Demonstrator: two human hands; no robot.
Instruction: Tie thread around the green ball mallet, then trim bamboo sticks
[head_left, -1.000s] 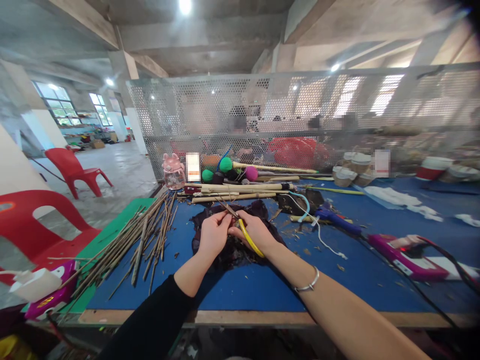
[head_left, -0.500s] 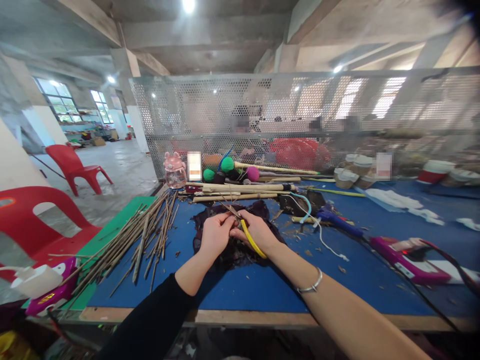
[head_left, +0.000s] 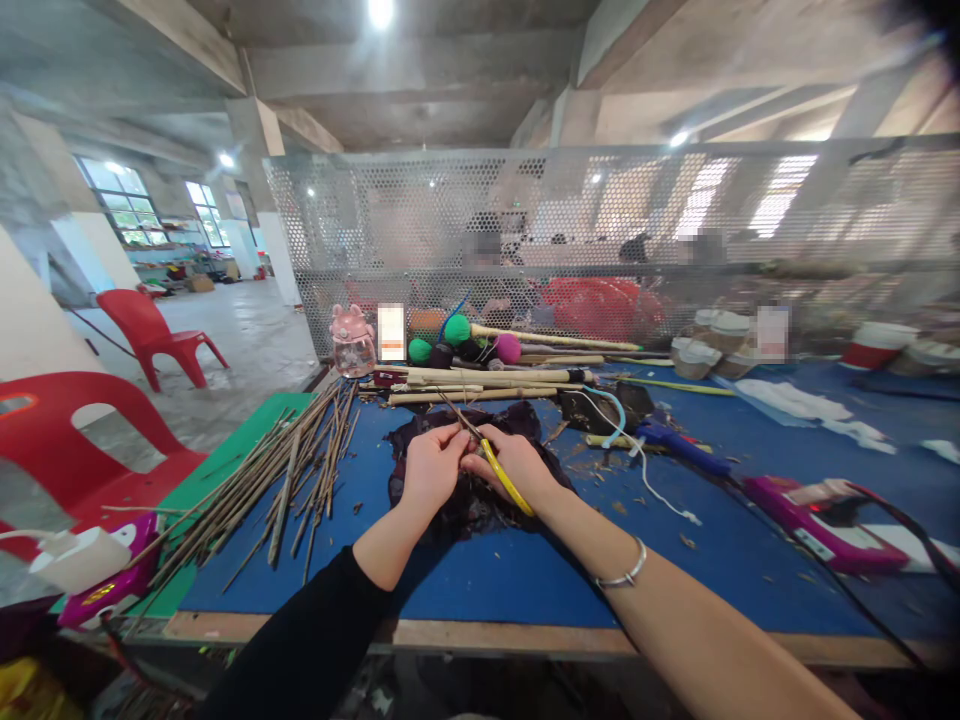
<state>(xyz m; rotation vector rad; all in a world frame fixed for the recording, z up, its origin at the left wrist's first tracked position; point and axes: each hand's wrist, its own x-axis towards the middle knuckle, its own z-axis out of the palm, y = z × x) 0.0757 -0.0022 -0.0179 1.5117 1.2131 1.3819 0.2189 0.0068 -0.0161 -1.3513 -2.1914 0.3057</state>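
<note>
My left hand (head_left: pixel 431 468) and my right hand (head_left: pixel 514 462) meet over a dark purple cloth (head_left: pixel 465 500) on the blue table (head_left: pixel 525 575). The left hand pinches a thin brown stick (head_left: pixel 454 410) that slants up and away to the left. The right hand is closed on a tool with a curved yellow handle (head_left: pixel 506 480), its tip at the stick. A silver bangle (head_left: pixel 621 573) circles my right wrist.
A heap of thin sticks (head_left: pixel 281 475) lies on the left over a green mat. Thicker rods and coloured balls (head_left: pixel 465 345) sit at the back before a mesh screen. A purple glue gun (head_left: pixel 817 505) with cables lies at right. Red chairs (head_left: pixel 82 450) stand left.
Both hands stay together at the stick with only slight shifts. The view has drifted a little.
</note>
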